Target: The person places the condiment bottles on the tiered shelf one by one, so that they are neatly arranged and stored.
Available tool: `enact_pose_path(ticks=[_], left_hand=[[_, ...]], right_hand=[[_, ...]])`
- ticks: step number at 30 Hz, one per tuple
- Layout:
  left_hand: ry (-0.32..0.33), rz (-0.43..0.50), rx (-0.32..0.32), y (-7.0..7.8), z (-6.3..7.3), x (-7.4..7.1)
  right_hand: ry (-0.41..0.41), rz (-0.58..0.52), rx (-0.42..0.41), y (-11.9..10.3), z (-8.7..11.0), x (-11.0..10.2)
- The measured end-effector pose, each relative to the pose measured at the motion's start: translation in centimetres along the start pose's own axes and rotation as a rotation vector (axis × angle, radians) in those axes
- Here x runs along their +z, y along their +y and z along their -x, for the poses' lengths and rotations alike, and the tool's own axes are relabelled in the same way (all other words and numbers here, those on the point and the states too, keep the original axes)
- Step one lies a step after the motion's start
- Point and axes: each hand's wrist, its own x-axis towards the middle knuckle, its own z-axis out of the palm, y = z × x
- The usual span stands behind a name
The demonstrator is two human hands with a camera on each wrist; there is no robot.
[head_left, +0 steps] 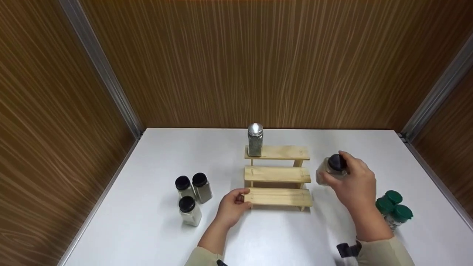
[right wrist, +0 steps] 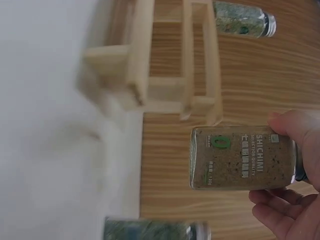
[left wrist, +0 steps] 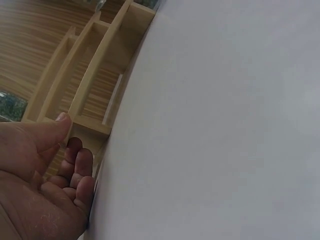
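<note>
A three-step wooden spice rack (head_left: 279, 196) stands on the white table. My left hand (head_left: 232, 208) grips the left end of its lowest step; in the left wrist view the thumb lies on the board's edge with curled fingers beside it. To the right of the rack, my right hand (head_left: 355, 184) holds a black-capped spice jar (head_left: 327, 173) by its cap end, apart from the steps. In the right wrist view this shichimi jar (right wrist: 242, 157) shows brown contents and white lettering. A silver-capped jar of green herbs (head_left: 255, 142) stands on the left of the top step.
Several black-capped jars (head_left: 190, 212) stand left of the rack. Green-capped jars (head_left: 397, 218) cluster beside the right forearm. At the bottom of the right wrist view is another silver-capped herb jar (right wrist: 147, 229). Wood-grain panels (head_left: 258, 66) wall the table's back and sides.
</note>
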Motion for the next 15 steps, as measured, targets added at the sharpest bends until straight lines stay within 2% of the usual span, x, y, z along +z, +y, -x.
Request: enact_pose_path(ticks=[6,15], left_hand=[[-0.006,-0.008,0.020,0.0,0.0,0.2],[-0.014,-0.008,0.015,0.2,0.3,0.4]], right_hand=[[-0.001,-0.003,-0.095,-1.9,-2.2,0.4],[-0.067,0.004,-0.103,-5.2,-4.5,0.8]])
